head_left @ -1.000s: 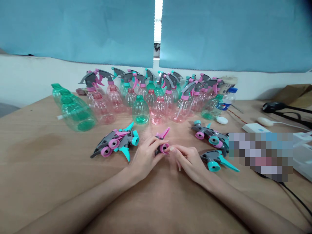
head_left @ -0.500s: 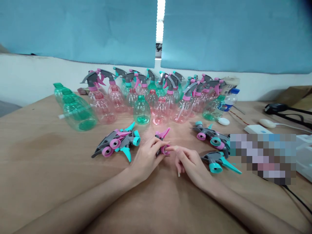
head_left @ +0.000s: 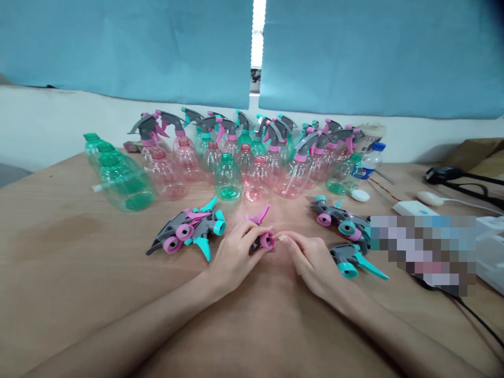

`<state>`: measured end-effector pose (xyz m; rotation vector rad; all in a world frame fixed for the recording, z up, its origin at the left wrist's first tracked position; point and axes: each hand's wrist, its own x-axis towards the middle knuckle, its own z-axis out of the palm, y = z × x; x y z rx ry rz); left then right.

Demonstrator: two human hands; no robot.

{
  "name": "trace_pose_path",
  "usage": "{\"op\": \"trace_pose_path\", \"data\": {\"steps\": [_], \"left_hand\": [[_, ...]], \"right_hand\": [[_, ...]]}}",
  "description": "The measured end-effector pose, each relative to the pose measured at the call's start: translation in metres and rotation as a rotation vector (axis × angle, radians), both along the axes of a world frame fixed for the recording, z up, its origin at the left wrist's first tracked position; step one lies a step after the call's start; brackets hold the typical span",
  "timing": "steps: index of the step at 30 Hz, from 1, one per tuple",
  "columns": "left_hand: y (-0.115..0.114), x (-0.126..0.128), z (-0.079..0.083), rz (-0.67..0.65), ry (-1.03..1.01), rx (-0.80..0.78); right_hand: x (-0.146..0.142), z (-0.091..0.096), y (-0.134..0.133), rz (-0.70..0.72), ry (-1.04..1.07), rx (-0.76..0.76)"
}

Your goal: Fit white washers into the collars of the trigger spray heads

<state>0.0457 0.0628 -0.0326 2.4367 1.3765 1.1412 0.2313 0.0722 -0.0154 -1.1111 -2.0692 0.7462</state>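
My left hand point(head_left: 237, 252) is wrapped round a grey and pink spray trigger head point(head_left: 268, 240), whose pink collar opens toward the right. Its pink lever sticks up above my fingers, and most of the grey body is hidden. Just right of the collar, my right hand point(head_left: 315, 262) has thumb and index finger pressed together; whatever they pinch, if anything, is too small to tell. More trigger heads point(head_left: 192, 231) in grey, pink and turquoise lie in a heap by my left hand. Beside my right hand lies a turquoise-collared trigger head point(head_left: 348, 269).
Behind stand open green bottles point(head_left: 228, 178) and open pink bottles point(head_left: 258, 181), with several capped spray bottles point(head_left: 299, 168) further back. Another trigger-head heap point(head_left: 334, 215), a round white piece point(head_left: 359, 195), a white box point(head_left: 415, 209) and black cables point(head_left: 482, 317) are on the right.
My right index finger has drawn back from the collar's opening, and its thumb has come up against it. The held trigger head has shifted slightly in my left hand.
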Motion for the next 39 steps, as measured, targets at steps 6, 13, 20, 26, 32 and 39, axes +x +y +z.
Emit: {"op": "trace_pose_path", "data": {"steps": [6,13,20,26,32,39], "left_hand": [[0.0003,-0.0014,0.0001,0.02,-0.013,-0.009],[0.0029,-0.0026,-0.0023,0.025,-0.042,-0.023],[0.0012,-0.0014,-0.0013,-0.026,-0.014,-0.052],[0.0018,-0.002,-0.0004,-0.022,-0.014,-0.061],[0.0032,-0.0026,-0.0027,0.008,-0.046,-0.06],[0.0009,-0.0018,-0.001,-0.018,-0.003,-0.073]], "right_hand": [[-0.0011,-0.0022,0.0019,0.088,-0.009,-0.033],[-0.0032,-0.0058,-0.0047,0.122,0.003,-0.073],[-0.0021,-0.0027,-0.0039,0.029,-0.092,0.025],[-0.0008,-0.0022,0.0007,0.04,-0.106,0.024],[-0.002,-0.0062,-0.0027,0.111,-0.028,-0.01],[-0.0022,-0.0071,-0.0005,0.003,-0.073,0.052]]}}
